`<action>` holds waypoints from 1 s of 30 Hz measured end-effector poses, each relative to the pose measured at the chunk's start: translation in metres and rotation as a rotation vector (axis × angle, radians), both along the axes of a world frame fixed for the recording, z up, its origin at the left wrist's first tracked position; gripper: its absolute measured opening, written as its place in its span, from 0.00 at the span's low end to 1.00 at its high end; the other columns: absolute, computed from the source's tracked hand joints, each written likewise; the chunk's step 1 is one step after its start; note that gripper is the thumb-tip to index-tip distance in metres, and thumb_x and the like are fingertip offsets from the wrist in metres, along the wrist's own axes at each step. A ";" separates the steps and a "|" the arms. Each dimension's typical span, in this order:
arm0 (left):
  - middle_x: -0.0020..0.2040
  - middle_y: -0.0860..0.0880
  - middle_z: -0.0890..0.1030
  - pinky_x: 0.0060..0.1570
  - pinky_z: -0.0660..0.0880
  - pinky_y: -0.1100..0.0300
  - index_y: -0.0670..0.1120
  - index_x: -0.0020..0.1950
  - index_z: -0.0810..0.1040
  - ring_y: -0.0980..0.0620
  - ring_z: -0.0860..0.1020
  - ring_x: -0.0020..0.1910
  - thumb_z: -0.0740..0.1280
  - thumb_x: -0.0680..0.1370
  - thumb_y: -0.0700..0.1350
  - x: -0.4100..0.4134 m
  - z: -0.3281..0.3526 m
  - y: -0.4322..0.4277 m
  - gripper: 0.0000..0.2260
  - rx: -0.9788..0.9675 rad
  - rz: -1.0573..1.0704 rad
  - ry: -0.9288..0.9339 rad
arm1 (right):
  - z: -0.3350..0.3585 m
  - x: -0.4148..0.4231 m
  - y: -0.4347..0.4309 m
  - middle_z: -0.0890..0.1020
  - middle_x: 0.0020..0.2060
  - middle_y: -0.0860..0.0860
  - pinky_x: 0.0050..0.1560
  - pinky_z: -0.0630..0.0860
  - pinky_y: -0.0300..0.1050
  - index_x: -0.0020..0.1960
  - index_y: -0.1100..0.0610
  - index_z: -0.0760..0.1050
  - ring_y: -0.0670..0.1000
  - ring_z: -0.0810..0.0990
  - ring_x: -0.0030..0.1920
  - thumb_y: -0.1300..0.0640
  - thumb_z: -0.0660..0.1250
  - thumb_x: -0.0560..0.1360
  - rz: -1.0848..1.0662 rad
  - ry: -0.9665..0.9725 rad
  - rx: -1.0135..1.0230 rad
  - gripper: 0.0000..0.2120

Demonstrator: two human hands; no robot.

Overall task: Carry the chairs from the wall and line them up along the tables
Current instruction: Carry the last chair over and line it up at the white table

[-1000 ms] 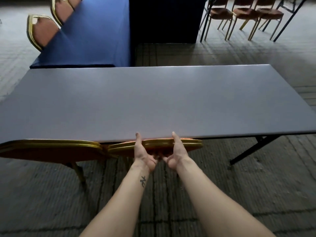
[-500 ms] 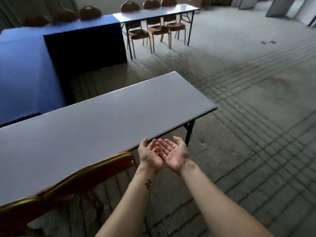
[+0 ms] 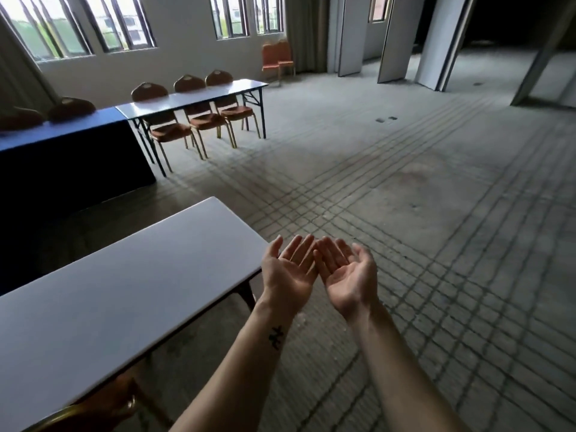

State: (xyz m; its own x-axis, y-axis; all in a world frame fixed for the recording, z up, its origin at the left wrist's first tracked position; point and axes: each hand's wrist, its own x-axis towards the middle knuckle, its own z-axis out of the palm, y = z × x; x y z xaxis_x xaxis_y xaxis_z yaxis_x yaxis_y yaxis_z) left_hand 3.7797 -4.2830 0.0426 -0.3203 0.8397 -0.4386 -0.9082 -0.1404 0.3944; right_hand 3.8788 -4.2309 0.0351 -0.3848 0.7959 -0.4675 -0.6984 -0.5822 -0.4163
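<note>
My left hand [image 3: 288, 272] and my right hand [image 3: 346, 274] are held out palm up, side by side, fingers relaxed and empty, just past the right end of a grey folding table [image 3: 118, 285]. A gold-framed chair back [image 3: 93, 410] shows at the bottom left, tucked against that table. At the far wall stands a stack of orange chairs [image 3: 276, 59]. Three brown chairs [image 3: 202, 115] sit behind a second grey table [image 3: 193, 96].
A blue-draped table [image 3: 62, 145] with two chair backs behind it stands at the left. Open tiled floor [image 3: 405, 198] stretches to the right and toward the far wall. Folding partition panels [image 3: 396, 39] stand at the back right.
My hands have let go of the chair back at the table and turned palm up. The view has swung up and right, toward the far wall.
</note>
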 end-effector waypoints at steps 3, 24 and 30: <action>0.63 0.40 0.83 0.72 0.69 0.47 0.40 0.69 0.75 0.41 0.78 0.66 0.61 0.82 0.54 0.016 0.009 0.062 0.22 0.009 -0.025 0.016 | 0.004 0.018 0.058 0.79 0.66 0.63 0.72 0.71 0.56 0.69 0.60 0.72 0.61 0.79 0.66 0.52 0.57 0.84 -0.040 0.014 -0.004 0.18; 0.65 0.40 0.82 0.74 0.67 0.43 0.44 0.72 0.74 0.41 0.78 0.68 0.58 0.84 0.52 -0.071 0.063 0.560 0.20 0.287 -0.200 0.031 | 0.075 -0.048 0.531 0.82 0.62 0.64 0.68 0.75 0.57 0.71 0.63 0.72 0.63 0.81 0.65 0.52 0.56 0.84 -0.255 0.104 0.189 0.21; 0.65 0.40 0.82 0.74 0.66 0.42 0.44 0.72 0.75 0.40 0.77 0.69 0.58 0.83 0.51 -0.094 0.023 0.697 0.20 0.205 -0.142 0.013 | 0.038 -0.064 0.672 0.82 0.63 0.63 0.74 0.69 0.58 0.72 0.62 0.72 0.62 0.79 0.66 0.51 0.55 0.85 -0.212 0.088 0.167 0.21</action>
